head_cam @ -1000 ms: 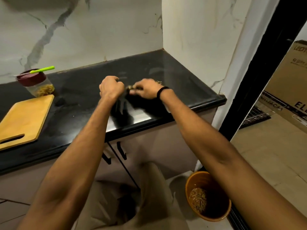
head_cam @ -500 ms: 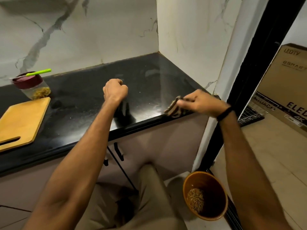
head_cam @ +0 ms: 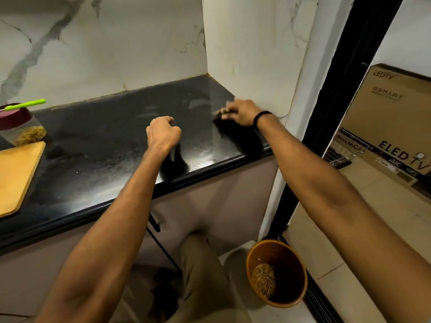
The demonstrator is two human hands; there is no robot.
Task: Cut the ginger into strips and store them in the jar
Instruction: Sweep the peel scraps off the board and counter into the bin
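The clear jar [head_cam: 22,129] with a maroon lid stands at the far left of the black counter [head_cam: 112,145], with yellow ginger strips inside and a green-handled tool [head_cam: 25,104] lying on its lid. My left hand [head_cam: 163,132] is curled into a fist resting on the counter's middle, with nothing visible in it. My right hand [head_cam: 242,111], blurred, is down on the counter near the right wall. Its fingers curl over a small dark object [head_cam: 221,112] that I cannot identify.
A wooden cutting board [head_cam: 16,173] lies at the left front of the counter. On the floor below right stands an orange bin [head_cam: 291,264] with ginger scraps inside. A white wall bounds the counter's right end; a cardboard TV box [head_cam: 391,117] leans beyond the doorway.
My right hand moved from beside the left hand out past the counter's front edge, then back onto the counter near the right wall. My left fist stayed in place.
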